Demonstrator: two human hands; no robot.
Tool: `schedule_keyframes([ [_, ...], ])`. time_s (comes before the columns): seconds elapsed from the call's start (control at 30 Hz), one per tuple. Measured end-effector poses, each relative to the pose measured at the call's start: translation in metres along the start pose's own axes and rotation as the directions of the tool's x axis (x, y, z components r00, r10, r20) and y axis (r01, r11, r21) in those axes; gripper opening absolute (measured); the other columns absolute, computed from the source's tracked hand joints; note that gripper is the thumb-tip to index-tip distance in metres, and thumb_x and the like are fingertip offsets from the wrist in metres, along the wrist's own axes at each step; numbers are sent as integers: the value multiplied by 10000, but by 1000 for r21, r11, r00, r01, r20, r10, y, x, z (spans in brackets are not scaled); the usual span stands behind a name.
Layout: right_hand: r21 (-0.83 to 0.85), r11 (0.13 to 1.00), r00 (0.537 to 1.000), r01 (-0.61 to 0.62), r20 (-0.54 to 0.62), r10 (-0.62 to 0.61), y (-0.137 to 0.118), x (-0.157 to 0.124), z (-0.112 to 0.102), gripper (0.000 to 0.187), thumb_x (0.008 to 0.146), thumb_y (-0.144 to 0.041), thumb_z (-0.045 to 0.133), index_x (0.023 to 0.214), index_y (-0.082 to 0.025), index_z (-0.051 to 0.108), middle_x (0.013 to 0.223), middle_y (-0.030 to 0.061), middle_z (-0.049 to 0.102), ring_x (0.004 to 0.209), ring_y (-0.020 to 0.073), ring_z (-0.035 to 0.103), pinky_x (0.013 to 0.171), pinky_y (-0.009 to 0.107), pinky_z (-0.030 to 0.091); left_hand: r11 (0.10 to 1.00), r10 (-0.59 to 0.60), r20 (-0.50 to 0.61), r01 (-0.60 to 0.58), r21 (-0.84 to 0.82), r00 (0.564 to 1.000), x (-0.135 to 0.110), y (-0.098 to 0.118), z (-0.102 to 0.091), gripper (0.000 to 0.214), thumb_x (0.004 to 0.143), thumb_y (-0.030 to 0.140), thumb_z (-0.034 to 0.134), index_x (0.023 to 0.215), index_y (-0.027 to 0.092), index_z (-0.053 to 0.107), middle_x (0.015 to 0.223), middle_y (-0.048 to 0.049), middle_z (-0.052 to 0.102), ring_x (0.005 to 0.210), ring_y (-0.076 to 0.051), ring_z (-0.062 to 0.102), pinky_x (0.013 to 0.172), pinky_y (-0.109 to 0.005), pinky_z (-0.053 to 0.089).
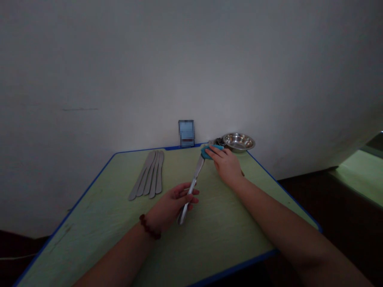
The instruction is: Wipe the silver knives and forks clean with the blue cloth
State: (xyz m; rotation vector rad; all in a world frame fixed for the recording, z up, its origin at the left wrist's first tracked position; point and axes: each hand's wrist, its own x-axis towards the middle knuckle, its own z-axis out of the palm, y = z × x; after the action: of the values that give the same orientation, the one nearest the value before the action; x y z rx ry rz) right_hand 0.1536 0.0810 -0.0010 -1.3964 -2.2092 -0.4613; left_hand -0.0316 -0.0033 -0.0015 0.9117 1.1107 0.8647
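Both forearms are cut off by the lower edge of the frame, and a dark red bead bracelet [150, 227] is worn at the left wrist. The left hand [171, 205] is closed around the handle of one table knife [191, 187], pinched between thumb and fingers, with the handle end poking out below the hand. The knife is held slanting up and to the right, and its blade tip is hidden under a blue cloth [209, 152]. That cloth is pressed over the tip by the right hand [227, 165], fingers curled onto it; most of the cloth is covered by the fingers.

To the left, four knives [148, 175] are laid side by side on the table [98, 223], overlapping so closely that the count is hard to be sure of. At the far right corner one steel bowl [238, 142] is set, with a small heap of metal cutlery [216, 142] just beside it, too dim to be counted. One blurred blue object [186, 133] is stood against the wall.

The table is pale green with a blue rim. A plain grey wall is seen behind, in low light.
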Motion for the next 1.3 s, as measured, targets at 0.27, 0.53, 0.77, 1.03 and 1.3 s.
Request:
schedule_keyframes([
  [0.27, 0, 1000, 999, -22, -37, 22, 3, 0, 0, 419, 804, -158, 340, 1196, -291, 400, 1244, -46, 429, 901, 188, 419, 771, 332, 365, 1000, -15, 0, 15, 3, 1000, -1, 0, 0, 292, 639, 130, 591, 926, 172, 556, 881, -35, 607, 611, -77, 534, 525, -191, 385],
  [0.53, -10, 1000, 999, -26, -42, 25, 4, 1, -2, 431, 793, -153, 352, 1200, -288, 394, 1253, -39, 419, 884, 189, 420, 760, 335, 364, 999, -34, 12, 34, -2, 999, -2, 1, 0, 287, 647, 130, 587, 929, 171, 559, 906, -42, 601, 624, -77, 532, 509, -178, 383],
  [0.77, -13, 999, 996, -48, -77, 47, 6, 1, 0, 430, 788, -143, 350, 1188, -289, 412, 1243, -38, 430, 897, 203, 414, 762, 351, 363, 998, -55, 4, 55, 40, 998, 0, 0, -2, 319, 640, 140, 593, 954, 183, 562, 924, -35, 607, 644, -86, 541, 494, -181, 380],
  [1.03, 8, 996, 993, -93, -76, 93, 9, 1, 1, 447, 770, -119, 366, 1187, -271, 417, 1232, -39, 442, 886, 202, 417, 770, 339, 370, 997, -79, -8, 79, 13, 997, 1, -2, -1, 312, 641, 102, 591, 941, 179, 553, 905, -25, 604, 611, -65, 535, 495, -169, 392],
  [1.3, 76, 992, 988, -97, -116, 106, 9, 0, 2, 466, 760, -107, 373, 1210, -225, 387, 1244, -17, 428, 910, 186, 410, 809, 319, 368, 997, -69, -5, 69, 23, 998, 1, -3, -2, 297, 669, 96, 563, 956, 169, 534, 924, -35, 596, 638, -71, 546, 502, -166, 410],
])
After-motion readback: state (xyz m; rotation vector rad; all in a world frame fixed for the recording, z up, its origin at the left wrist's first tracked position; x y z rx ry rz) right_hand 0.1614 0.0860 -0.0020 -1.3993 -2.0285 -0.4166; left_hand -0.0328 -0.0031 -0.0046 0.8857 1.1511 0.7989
